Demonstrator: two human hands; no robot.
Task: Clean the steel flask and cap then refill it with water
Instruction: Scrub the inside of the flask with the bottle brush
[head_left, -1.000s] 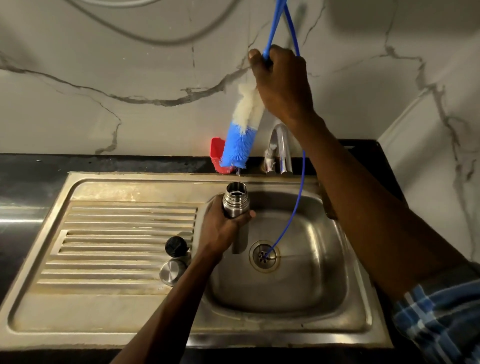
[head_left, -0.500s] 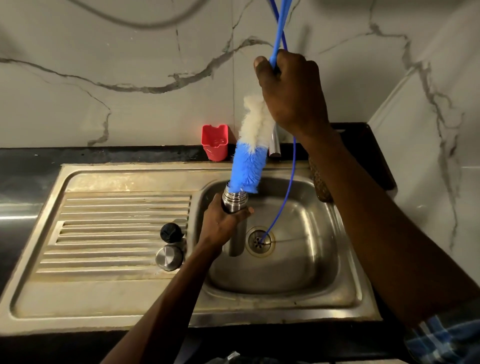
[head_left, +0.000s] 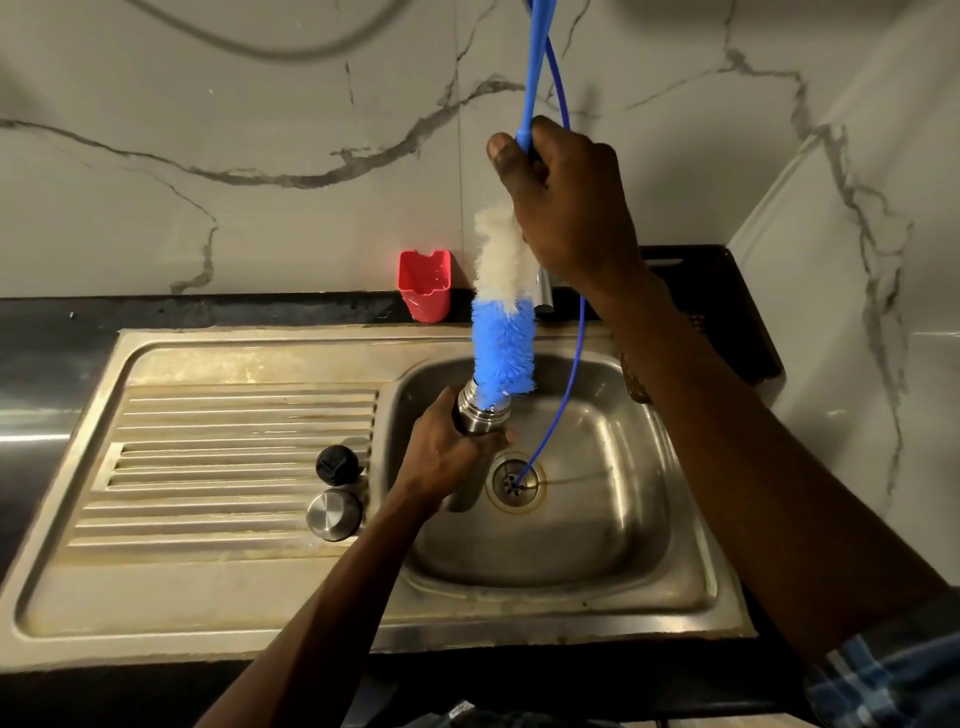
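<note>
My left hand grips the steel flask upright over the sink basin, its open mouth facing up. My right hand holds the blue handle of a long bottle brush above it. The brush has white bristles above and blue bristles below, and its blue tip sits in the flask's mouth. On the draining board lie a black stopper and a steel cap, side by side next to the basin.
A thin blue tube hangs down past my right wrist into the drain. A red plastic holder stands against the marble wall. The tap is mostly hidden behind the brush and my right hand.
My right hand has lowered the brush from above the flask until its blue tip entered the flask's mouth. My left hand has kept hold of the flask.
</note>
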